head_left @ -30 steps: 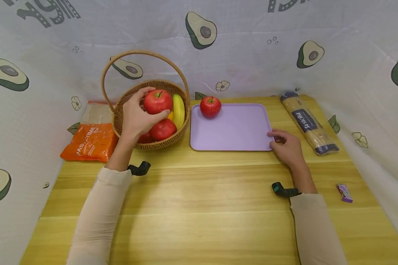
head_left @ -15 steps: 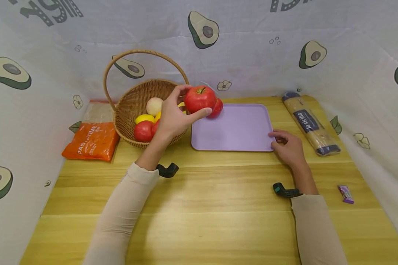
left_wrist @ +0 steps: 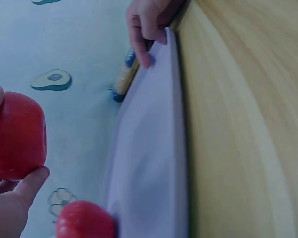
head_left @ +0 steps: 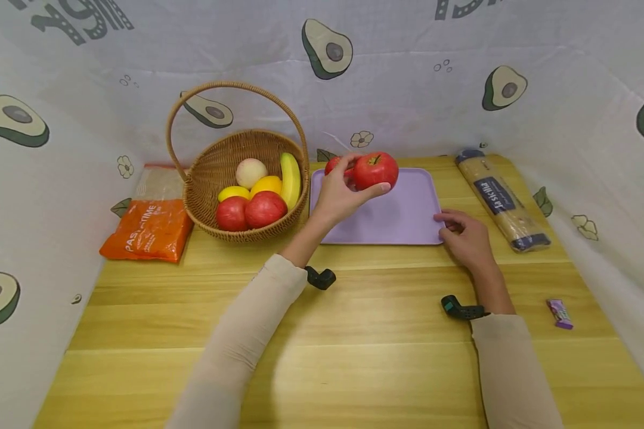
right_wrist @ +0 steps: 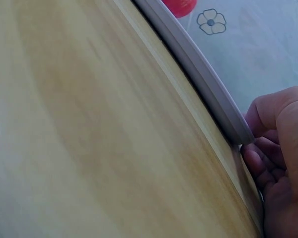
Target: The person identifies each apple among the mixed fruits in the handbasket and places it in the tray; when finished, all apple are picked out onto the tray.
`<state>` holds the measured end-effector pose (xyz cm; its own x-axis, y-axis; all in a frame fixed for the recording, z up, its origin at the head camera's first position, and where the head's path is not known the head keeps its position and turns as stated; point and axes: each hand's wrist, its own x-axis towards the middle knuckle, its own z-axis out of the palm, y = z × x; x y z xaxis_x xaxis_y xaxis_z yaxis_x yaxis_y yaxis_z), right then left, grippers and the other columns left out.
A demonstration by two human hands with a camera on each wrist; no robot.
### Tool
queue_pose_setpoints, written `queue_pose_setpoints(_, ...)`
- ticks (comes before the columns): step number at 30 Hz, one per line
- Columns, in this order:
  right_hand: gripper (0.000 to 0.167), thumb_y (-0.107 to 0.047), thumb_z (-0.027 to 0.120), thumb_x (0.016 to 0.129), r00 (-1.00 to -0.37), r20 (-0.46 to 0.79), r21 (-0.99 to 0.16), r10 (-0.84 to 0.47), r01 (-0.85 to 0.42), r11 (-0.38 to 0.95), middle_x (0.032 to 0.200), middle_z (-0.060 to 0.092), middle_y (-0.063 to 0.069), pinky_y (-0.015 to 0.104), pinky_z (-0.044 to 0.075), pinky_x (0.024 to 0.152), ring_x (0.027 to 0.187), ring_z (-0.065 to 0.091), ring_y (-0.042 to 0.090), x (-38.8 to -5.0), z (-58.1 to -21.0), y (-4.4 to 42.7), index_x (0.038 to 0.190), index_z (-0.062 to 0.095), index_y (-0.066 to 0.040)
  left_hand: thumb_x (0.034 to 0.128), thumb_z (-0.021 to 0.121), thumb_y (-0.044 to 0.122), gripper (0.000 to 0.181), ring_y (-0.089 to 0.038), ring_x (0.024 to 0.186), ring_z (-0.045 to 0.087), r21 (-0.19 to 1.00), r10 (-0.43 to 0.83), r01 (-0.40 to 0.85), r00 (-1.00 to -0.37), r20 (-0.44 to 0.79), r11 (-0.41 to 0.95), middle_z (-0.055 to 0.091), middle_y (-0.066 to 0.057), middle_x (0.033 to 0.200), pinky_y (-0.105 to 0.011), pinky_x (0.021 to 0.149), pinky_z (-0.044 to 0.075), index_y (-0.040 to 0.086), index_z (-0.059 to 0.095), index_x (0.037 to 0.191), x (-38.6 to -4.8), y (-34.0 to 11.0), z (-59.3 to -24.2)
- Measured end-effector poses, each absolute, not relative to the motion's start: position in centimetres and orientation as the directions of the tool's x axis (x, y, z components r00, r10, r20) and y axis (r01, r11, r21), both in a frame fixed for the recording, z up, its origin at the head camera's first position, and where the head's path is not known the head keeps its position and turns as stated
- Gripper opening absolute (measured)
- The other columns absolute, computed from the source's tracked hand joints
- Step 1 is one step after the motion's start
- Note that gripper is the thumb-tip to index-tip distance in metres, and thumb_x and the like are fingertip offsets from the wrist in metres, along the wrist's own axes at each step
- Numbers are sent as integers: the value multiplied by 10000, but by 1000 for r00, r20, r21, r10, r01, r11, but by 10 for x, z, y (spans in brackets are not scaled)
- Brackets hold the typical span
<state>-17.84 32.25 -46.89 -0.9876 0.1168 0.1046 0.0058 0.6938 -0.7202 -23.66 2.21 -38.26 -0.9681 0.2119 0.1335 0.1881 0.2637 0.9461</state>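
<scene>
My left hand [head_left: 339,193] holds a red apple [head_left: 376,171] above the purple tray [head_left: 392,220], with thumb and fingers around its sides. In the left wrist view a gap shows between this apple [left_wrist: 17,136] and the tray [left_wrist: 151,144]. A second red apple [head_left: 331,164] sits at the tray's back left, partly hidden behind my left hand. At the tray's right edge, near the front corner, my right hand [head_left: 466,238] pinches the rim. In the right wrist view its fingers [right_wrist: 268,116] are bent around the tray's corner.
Left of the tray stands a wicker basket [head_left: 209,173] with a tall handle. Inside are red apples [head_left: 265,208], a banana [head_left: 290,179], yellow fruits [head_left: 266,185] and a pale round fruit [head_left: 251,173]. An orange pasta bag [head_left: 150,229], a long pasta packet [head_left: 499,199] and a purple-wrapped sweet [head_left: 559,314] lie around.
My left hand has carried the apple rightward out of the basket, past the second apple, to over the tray. The right hand has stayed at the tray's edge.
</scene>
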Motion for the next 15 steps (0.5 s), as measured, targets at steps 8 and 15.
queue_pose_setpoints(8, 353, -129, 580, 963, -991, 71, -709, 111, 28, 705, 1422, 613, 158, 119, 391, 830, 1074, 569, 255, -180, -470, 323, 1283, 716, -65, 802, 857, 511, 813, -167, 1173, 603, 947, 197, 124, -978, 67, 295, 599, 25, 1370, -289, 908, 585, 267, 477, 1478, -247, 66, -409)
queue_pose_setpoints(15, 347, -127, 586, 965, -992, 65, -713, 110, 31, 700, 1446, 603, 156, 119, 389, 845, 1115, 585, 286, -179, -467, 322, 1280, 715, -60, 843, 854, 399, 842, -139, 1278, 541, 951, 153, 123, -985, 82, 283, 558, 24, 1446, -295, 1004, 556, 212, 414, 1535, -260, 99, -418)
